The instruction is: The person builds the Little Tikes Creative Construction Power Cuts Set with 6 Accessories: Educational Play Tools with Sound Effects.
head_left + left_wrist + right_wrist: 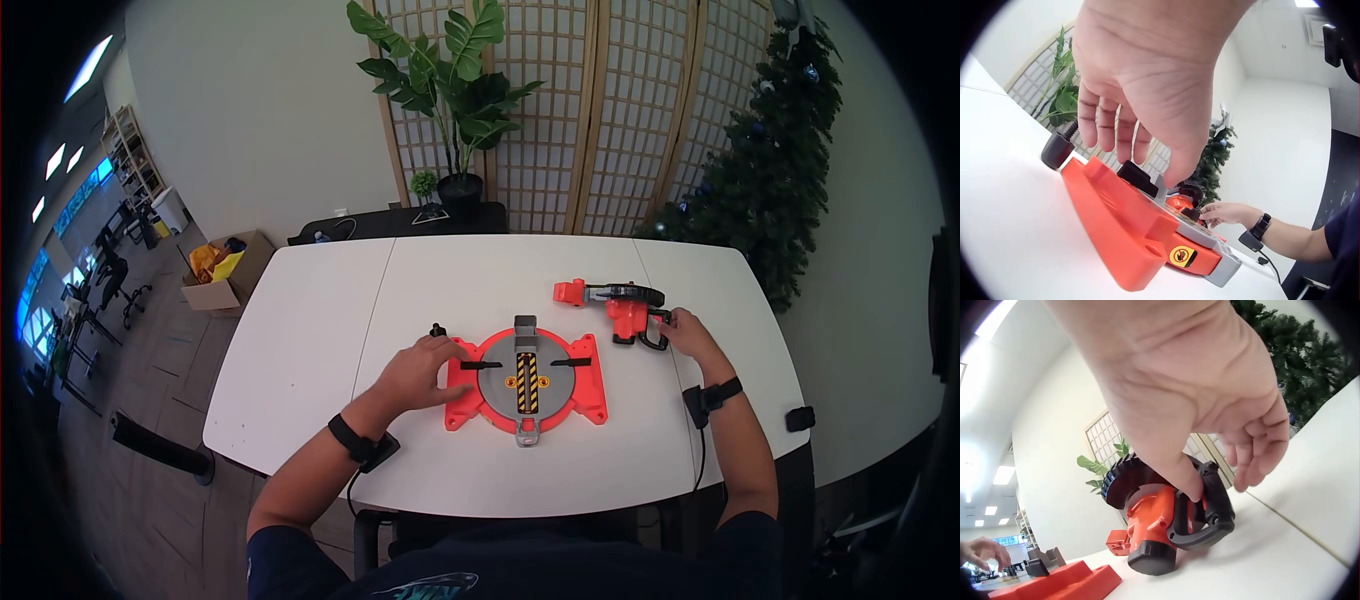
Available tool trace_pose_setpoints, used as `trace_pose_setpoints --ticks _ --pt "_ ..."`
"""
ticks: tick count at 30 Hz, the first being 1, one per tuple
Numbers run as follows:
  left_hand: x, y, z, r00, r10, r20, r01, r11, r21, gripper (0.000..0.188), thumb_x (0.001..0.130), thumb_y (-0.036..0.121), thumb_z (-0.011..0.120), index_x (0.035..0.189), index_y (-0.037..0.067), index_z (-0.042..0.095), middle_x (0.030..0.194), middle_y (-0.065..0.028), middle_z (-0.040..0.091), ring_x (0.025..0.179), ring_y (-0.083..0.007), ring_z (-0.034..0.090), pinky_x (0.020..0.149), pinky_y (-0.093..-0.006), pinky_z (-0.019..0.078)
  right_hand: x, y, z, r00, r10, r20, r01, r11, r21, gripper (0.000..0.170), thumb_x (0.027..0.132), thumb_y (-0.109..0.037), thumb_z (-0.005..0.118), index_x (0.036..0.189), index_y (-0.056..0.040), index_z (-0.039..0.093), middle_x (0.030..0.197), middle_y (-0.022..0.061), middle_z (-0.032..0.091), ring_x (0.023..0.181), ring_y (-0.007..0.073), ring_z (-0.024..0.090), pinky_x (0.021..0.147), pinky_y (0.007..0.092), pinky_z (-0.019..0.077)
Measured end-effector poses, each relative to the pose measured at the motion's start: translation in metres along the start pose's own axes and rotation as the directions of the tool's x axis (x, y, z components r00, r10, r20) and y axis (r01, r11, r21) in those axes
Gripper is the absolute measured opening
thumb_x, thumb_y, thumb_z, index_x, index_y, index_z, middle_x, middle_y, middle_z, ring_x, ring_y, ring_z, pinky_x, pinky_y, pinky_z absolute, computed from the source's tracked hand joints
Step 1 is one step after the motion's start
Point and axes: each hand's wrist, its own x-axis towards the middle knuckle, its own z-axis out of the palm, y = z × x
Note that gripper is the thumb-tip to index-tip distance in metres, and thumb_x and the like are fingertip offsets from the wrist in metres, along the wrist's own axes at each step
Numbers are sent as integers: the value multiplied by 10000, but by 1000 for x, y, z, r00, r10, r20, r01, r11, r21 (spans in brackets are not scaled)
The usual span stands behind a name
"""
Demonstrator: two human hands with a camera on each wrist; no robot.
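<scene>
A red and grey toy miter saw base (590,400) lies flat on the table, with a round grey turntable, a yellow-and-black striped strip and two black clamps. My left hand (412,375) is over its left side, fingers spread and thumb apart, holding nothing. In the left wrist view its fingertips hang just above a black clamp (1137,177). Right of the base is the separate red toy saw (628,318) with a black toothed blade and black loop handle (1219,503). At that handle my right hand (688,332) grips with the thumb inside the loop; its other fingers are loosely bent beyond.
A black knob with a screw (1057,150) stands by the base's far left corner. On the white table (300,330), a small black object (800,419) lies near the right edge. Behind are a potted plant (460,185) and a decorated tree (765,170). A cardboard box (215,296) is at the left.
</scene>
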Motion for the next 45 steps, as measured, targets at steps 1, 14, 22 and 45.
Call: trace_pose_setpoints --ticks 1,14,22,45 --pt "0 -1 0 1000 1 -4 -1 1000 -1 436 760 330 797 1124 149 639 1132 -56 681 1063 -285 635 866 -403 553 1 1 1 1000 4 10 -5 998 57 351 888 -256 698 1019 59 613 876 186 694 792 288 686 718 379 537" --pt "1 2 -10 999 -52 -12 51 998 -39 338 791 273 768 1077 130 658 1081 -42 687 1044 -274 632 845 -391 556 -27 -46 -9 975 13 224 -189 584 790 98 947 -91 485 1024 -32 501 774 24 554 676 131 577 598 277 468" --pt "7 4 -6 995 -82 -63 78 994 -71 232 816 200 720 1029 126 666 1019 -25 696 1004 -259 637 793 -387 563 -28 -61 -8 987 3 164 -151 403 903 422 1042 -424 409 782 -101 486 644 -41 411 570 89 379 564 245 339" --pt "45 41 -21 975 -109 193 192 850 -490 631 881 371 777 1310 -12 518 1236 -175 640 1156 -268 643 986 -383 535 -82 -138 -34 801 -400 -446 587 673 450 531 1075 -428 461 789 9 553 621 17 499 610 70 466 547 262 424"
